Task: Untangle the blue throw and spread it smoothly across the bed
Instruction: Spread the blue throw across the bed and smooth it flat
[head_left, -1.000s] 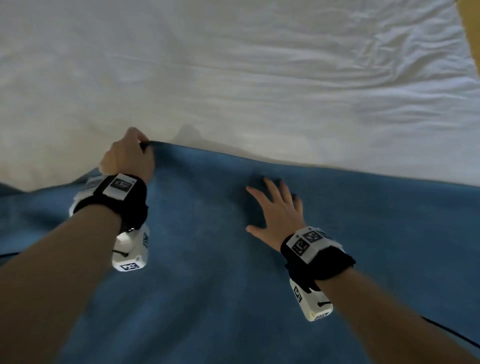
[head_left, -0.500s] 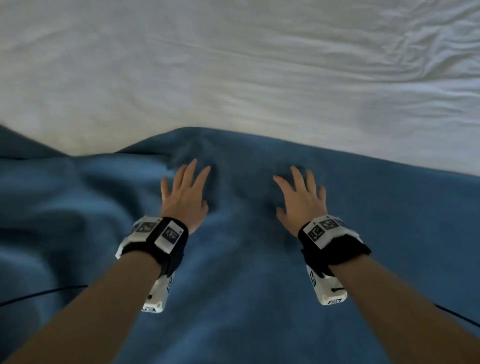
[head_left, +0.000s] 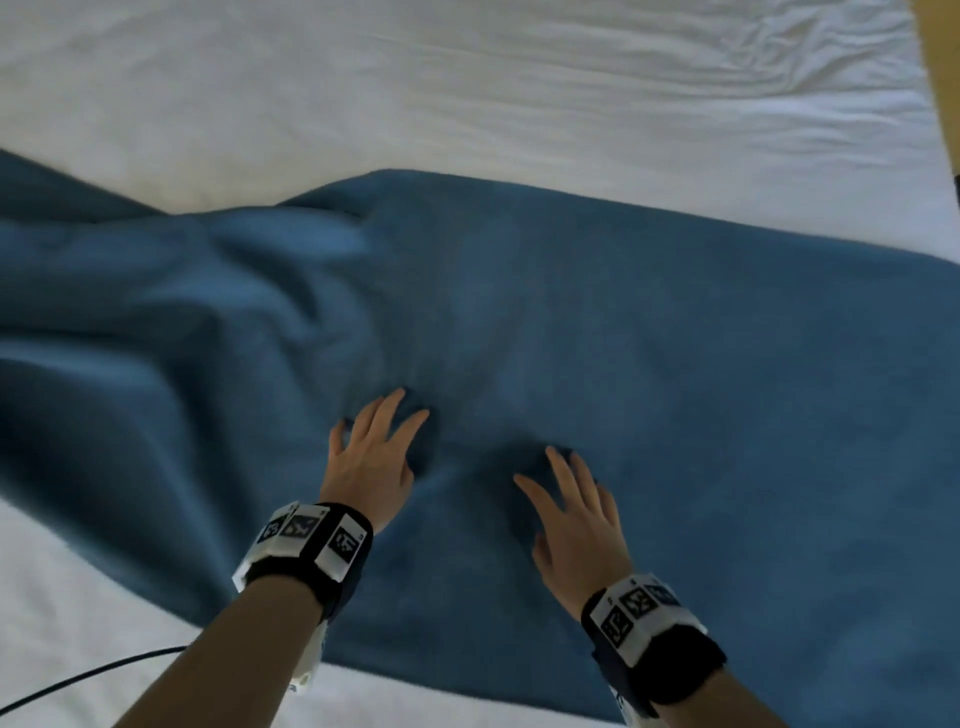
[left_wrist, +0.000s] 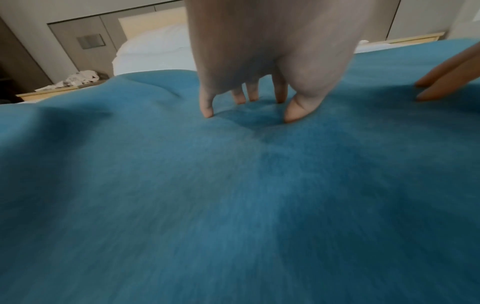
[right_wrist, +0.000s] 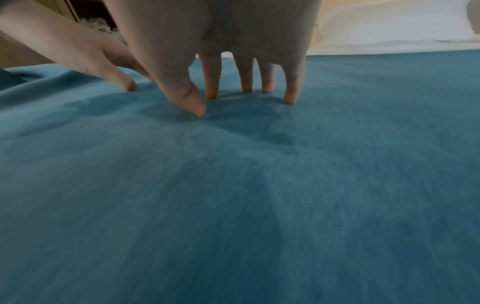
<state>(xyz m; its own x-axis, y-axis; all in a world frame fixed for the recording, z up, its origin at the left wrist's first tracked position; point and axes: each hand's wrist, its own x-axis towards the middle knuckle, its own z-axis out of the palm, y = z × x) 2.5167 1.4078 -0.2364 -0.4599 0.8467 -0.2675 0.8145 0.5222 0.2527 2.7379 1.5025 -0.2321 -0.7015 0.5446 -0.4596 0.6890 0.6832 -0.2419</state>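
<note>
Blue throw (head_left: 649, 332), left side rumpled

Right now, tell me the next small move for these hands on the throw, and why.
Probably sweep the left hand outward to its own side. Both hands lie flat with spread fingers on the blue throw, which looks smooth around the right hand, while deep folds bunch up left of the left hand.

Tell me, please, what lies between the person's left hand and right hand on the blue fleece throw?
Only bare throw: the head view shows a smooth strip of blue fleece throw between the left hand and the right hand, nothing else on it.
</note>
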